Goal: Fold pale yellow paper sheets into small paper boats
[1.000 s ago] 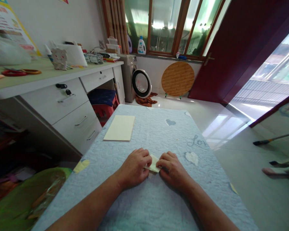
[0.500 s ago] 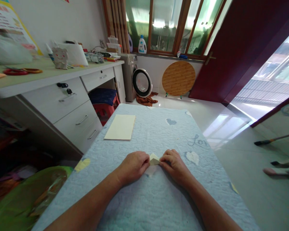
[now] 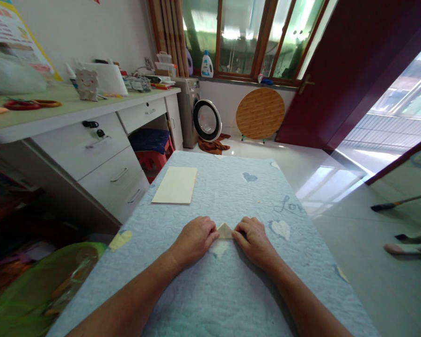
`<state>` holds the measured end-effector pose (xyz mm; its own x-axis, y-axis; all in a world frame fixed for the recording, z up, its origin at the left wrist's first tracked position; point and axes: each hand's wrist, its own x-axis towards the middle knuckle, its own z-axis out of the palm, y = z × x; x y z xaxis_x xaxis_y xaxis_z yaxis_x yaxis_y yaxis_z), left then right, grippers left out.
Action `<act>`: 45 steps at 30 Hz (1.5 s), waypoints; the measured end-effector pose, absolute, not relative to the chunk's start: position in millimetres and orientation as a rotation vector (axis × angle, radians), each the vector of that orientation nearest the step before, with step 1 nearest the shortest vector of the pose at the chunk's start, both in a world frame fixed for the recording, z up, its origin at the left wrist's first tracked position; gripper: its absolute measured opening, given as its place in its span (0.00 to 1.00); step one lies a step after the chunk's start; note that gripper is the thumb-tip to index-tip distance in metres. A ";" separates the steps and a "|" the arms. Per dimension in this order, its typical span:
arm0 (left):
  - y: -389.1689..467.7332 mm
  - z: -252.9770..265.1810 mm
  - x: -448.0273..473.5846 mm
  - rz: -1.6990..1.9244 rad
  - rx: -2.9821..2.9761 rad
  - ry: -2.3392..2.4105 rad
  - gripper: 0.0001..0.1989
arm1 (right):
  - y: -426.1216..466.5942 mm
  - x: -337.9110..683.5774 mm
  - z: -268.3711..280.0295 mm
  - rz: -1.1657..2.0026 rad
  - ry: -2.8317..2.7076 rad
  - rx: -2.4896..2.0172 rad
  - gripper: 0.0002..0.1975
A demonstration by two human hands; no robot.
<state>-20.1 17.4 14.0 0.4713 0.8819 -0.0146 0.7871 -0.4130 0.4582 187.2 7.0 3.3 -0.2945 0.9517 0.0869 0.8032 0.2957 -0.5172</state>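
Observation:
A small folded piece of cream paper [image 3: 225, 231] stands between my hands, its peak pointing away from me in a triangle. My left hand [image 3: 195, 236] pinches its left corner between thumb and curled fingers. On the opposite side, my right hand [image 3: 253, 238] grips the right corner the same way. Both hands rest low over the light blue quilted cloth [image 3: 214, 290] that covers the table. Beyond my left hand lies a stack of cream paper sheets [image 3: 175, 185], flat on the cloth. The paper's outer corners are hidden under my fingers.
Left of the table stands a white desk [image 3: 101, 117] with drawers, with scissors [image 3: 31, 104] on top. A green-lined bin [image 3: 56, 290] sits at the near left. A red stool [image 3: 150, 147] is under the desk, and a washing machine [image 3: 189, 112] with its door open stands behind.
The paper's near flap, lower before, now rises to the peak, so its front shows as one plain triangle. Both hands keep their hold and have shifted only slightly.

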 end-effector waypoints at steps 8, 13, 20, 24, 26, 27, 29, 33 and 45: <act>15.5 15.1 -14.8 0.219 2.414 1.528 0.11 | 4.9 183.3 3.1 0.500 -2.170 -1.669 0.07; 12.4 14.4 -12.2 0.183 2.431 1.595 0.11 | 5.7 182.5 3.2 0.505 -2.130 -1.710 0.08; 10.2 9.8 -9.4 0.166 2.472 1.636 0.11 | 6.8 180.2 2.1 0.439 -2.123 -1.753 0.09; 8.3 8.1 -8.3 0.178 2.498 1.661 0.10 | 6.0 178.7 1.0 0.395 -2.122 -1.765 0.09; 7.2 8.1 -7.6 0.175 2.509 1.671 0.10 | 5.6 178.1 0.8 0.382 -2.126 -1.767 0.09; 6.8 8.4 -7.2 0.172 2.513 1.676 0.10 | 5.4 177.8 0.9 0.381 -2.130 -1.769 0.09; 6.2 8.8 -6.6 0.164 2.515 1.682 0.10 | 5.2 177.4 1.6 0.380 -2.136 -1.777 0.09; 5.7 8.9 -6.8 0.170 2.516 1.694 0.10 | 4.9 176.8 2.9 0.377 -2.152 -1.790 0.09; -4.0 12.0 2.2 0.290 2.762 1.239 0.07 | 4.5 177.1 -1.7 0.315 -2.151 -1.769 0.10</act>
